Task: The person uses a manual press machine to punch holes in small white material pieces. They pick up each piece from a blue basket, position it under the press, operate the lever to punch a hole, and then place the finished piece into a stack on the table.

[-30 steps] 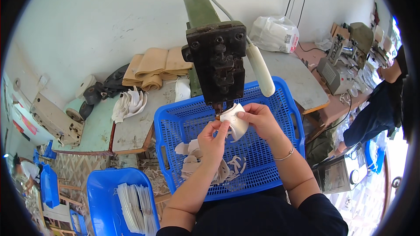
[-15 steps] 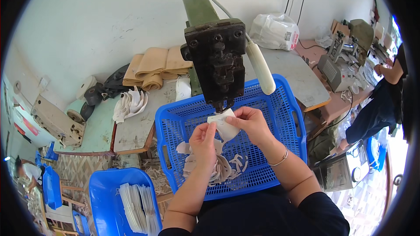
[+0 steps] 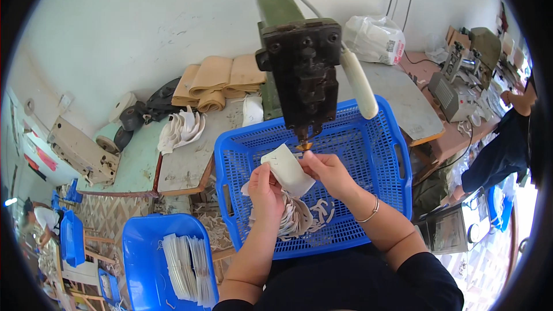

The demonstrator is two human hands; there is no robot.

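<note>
A flat white piece of sheet material (image 3: 288,171) is tilted in front of me, above a blue mesh basket. My left hand (image 3: 266,194) pinches its left side, thumb on the upper face. My right hand (image 3: 329,174) is closed at the right edge of the piece, fingertips pressed together; part of its grip is hidden. Just above my right fingertips is the brass-coloured tip (image 3: 304,145) of a dark machine head (image 3: 304,75) on a green arm. A bunch of similar pale pieces (image 3: 295,219) lies in the blue basket (image 3: 368,219) below, partly behind my left hand.
Thin white scraps (image 3: 324,213) lie in the basket. A blue tub (image 3: 138,253) at the lower left holds stacked white strips (image 3: 180,268). Tan rolled sheets (image 3: 216,80) and white pieces (image 3: 181,129) rest on the left table. A pale handle (image 3: 360,86) hangs beside the machine. Someone stands at far right.
The white piece has dropped away from the machine tip toward me and tilted, uncovering the brass tip. My right hand has shifted along its edge. The whole view has swung slightly.
</note>
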